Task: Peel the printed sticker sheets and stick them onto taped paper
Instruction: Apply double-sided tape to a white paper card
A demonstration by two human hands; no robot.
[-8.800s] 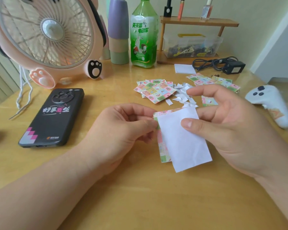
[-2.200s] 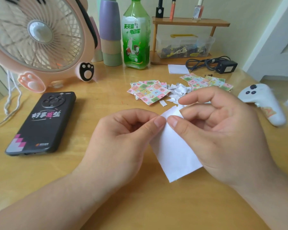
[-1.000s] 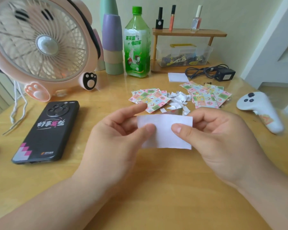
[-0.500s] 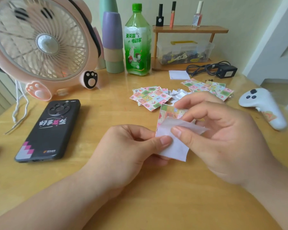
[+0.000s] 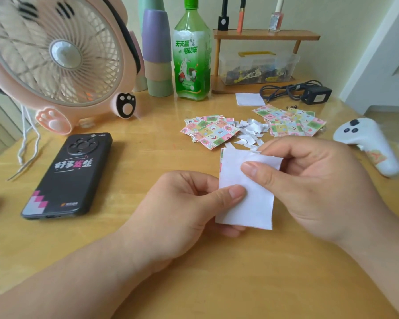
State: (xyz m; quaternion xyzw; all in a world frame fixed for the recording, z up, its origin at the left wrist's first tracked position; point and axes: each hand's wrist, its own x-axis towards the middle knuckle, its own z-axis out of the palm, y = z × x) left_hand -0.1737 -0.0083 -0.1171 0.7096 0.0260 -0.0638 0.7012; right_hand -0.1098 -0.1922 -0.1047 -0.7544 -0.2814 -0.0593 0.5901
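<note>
I am watching both hands working over the wooden table [image 5: 194, 279]. The left hand [image 5: 182, 203] is pinching the lower left edge of the sticker sheet [image 5: 251, 203] under its thumb. The right hand [image 5: 313, 187] is gripping the sheet's upper right corner between thumb and forefinger. The sheet is hanging between them, just above the table, with its white backing facing me.

The black phone [image 5: 72, 173] is lying face down to the left, showing "好事发生" on its case; the small logo lower down is too small to read. The green bottle [image 5: 192, 54] is standing at the back, its label reading "天天赢" and "电动车".

Bare wood is lying open in front of the hands and between the phone and the left wrist. Beyond the hands, one pile of printed sheets [image 5: 211, 132] is sitting left of the white scraps [image 5: 251, 132], and another pile [image 5: 290, 123] is sitting right of them. The white controller [image 5: 366, 143] is resting near the table's right edge.

The sheet's printed face is turning away from me; only a thin coloured strip is showing along its upper left edge. The fingers behind it are hidden. The pink fan [image 5: 55, 54] is running off the left and top of the picture.
</note>
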